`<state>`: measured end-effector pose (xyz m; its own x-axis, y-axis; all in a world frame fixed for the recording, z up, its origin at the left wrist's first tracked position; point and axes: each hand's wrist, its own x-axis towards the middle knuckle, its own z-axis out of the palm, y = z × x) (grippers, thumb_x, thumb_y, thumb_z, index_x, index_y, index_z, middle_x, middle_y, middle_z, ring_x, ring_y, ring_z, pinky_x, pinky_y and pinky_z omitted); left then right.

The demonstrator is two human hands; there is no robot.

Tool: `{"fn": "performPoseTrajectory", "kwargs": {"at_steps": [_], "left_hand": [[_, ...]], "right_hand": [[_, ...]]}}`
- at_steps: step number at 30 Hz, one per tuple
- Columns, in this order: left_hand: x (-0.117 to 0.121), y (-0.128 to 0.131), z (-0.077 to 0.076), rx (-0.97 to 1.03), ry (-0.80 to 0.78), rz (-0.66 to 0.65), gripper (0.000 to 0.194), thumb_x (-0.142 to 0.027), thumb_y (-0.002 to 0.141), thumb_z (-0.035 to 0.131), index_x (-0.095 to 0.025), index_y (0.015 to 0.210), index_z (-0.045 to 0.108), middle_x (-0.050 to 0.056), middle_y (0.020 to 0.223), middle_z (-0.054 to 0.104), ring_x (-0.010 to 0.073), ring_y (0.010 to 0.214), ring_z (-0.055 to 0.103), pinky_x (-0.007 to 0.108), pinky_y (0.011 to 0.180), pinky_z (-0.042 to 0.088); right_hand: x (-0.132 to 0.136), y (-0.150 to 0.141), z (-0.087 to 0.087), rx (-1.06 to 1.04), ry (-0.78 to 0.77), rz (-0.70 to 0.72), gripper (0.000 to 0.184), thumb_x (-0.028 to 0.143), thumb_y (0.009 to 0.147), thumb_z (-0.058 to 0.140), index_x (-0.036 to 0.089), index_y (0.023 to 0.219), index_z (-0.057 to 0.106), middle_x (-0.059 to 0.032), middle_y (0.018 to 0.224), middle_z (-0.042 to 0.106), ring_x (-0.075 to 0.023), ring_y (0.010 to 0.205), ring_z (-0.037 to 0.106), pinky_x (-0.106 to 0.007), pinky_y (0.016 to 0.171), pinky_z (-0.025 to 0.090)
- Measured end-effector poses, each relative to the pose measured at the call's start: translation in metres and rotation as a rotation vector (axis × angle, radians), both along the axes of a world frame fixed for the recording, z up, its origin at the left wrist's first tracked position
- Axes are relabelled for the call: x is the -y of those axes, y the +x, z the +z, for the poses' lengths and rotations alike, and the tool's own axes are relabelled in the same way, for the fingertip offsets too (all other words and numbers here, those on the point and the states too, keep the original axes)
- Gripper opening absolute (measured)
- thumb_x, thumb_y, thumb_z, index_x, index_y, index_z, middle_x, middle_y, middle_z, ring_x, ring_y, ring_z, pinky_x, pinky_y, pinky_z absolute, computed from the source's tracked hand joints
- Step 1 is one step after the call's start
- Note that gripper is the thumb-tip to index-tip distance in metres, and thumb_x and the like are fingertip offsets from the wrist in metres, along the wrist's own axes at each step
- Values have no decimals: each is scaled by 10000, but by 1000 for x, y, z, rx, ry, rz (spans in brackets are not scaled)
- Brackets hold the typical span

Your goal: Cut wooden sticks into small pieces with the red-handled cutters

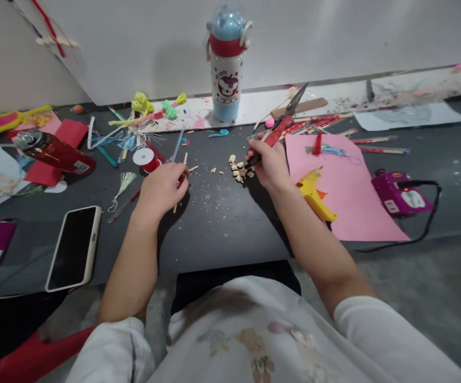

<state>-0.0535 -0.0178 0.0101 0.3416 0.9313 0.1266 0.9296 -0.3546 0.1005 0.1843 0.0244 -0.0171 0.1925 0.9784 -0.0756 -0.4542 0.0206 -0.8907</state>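
Grip of the right hand (271,159) is closed around red-handled cutters (280,130), whose grey blades point up and away toward the far side of the bench (222,229). Whether the left hand (163,186) is pinched on a thin wooden stick (185,158) I cannot tell; its curled fingers hide the spot. Short wooden pieces (238,171) lie in a small heap between the hands, just beside the right one, with a few loose bits and pale crumbs scattered leftward.

Clutter crowds both sides. A red thread spool (149,163) sits just beyond the left hand, near a narrow translucent strip (178,146); a pale tassel (123,186) lies left of it. Beside the right forearm is a yellow glue gun (316,197), partly over pink paper (358,197); farther right, a purple device (394,194) trails a black cable (430,223). A cartoon-printed bottle (225,69) stands beyond the work, left of red-patterned sticks (318,125). Far left are a red can (58,154) and, nearer the front edge, a phone (74,247).
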Motion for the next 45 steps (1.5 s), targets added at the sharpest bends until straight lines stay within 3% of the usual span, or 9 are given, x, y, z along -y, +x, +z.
{"fn": "performPoseTrajectory", "kwargs": {"at_steps": [10, 22, 30, 36, 42, 45], "left_hand": [[0, -6, -4, 2, 46, 84, 184, -293, 844, 456, -213, 948, 585, 77, 918, 638, 239, 898, 587, 332, 716, 420], [-1, -3, -7, 215, 78, 260, 181, -245, 815, 448, -209, 911, 597, 83, 897, 623, 250, 914, 594, 370, 801, 426], [-1, -2, -6, 190, 65, 283, 197, -270, 818, 446, -218, 928, 601, 73, 880, 636, 236, 882, 600, 359, 788, 430], [-1, -3, -6, 197, 61, 292, 213, -284, 831, 433, -225, 944, 604, 79, 902, 642, 245, 911, 600, 367, 797, 431], [-1, -4, -5, 206, 62, 282, 209, -297, 841, 427, -228, 947, 593, 79, 921, 642, 249, 931, 600, 364, 804, 428], [-1, -5, -5, 185, 77, 269, 195, -286, 838, 428, -234, 936, 588, 73, 918, 645, 245, 917, 601, 356, 790, 429]], "right_hand": [[7, -9, -4, 190, 84, 17, 325, 266, 688, 674, 240, 872, 407, 103, 558, 472, -75, 477, 484, -226, 520, 392], [10, -13, -6, 323, 102, -30, 316, 276, 691, 628, 244, 891, 385, 93, 573, 474, -91, 482, 499, -250, 528, 394], [15, -11, -4, 332, -98, 107, 364, 195, 610, 625, 242, 860, 365, 79, 612, 493, -158, 638, 648, -309, 596, 529], [16, -13, -11, 386, -124, 228, 288, 139, 609, 600, 223, 776, 381, 34, 626, 488, -193, 723, 653, -331, 626, 546], [12, -2, -17, 691, -96, 80, 278, 204, 609, 652, 213, 789, 441, 35, 691, 490, -146, 692, 575, -316, 637, 515], [10, -1, -21, 668, -56, 56, 266, 203, 619, 645, 214, 799, 449, 37, 690, 463, -138, 689, 544, -308, 625, 503]]}}
